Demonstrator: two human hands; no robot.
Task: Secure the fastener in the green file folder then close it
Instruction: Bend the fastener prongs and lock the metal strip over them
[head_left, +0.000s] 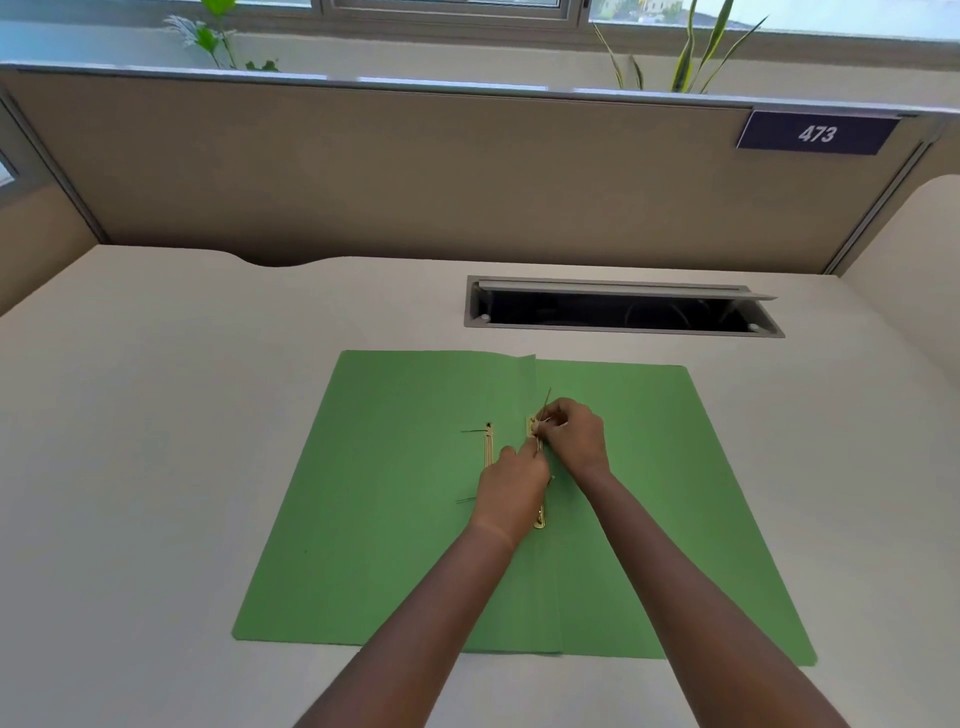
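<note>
Green card file folder lies open, flat on cream desk. Both hands meet at centre fold: right hand & left hand, fingertips pinching thin gold metal fastener w/ one prong upright. Second gold strip lies just left.

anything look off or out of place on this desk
Mainly the green folder: it lies open and its top edge near the spine is bent up. A loose gold fastener bar sits left of the spine. Behind it, the desk's cable hatch stands open.
</note>
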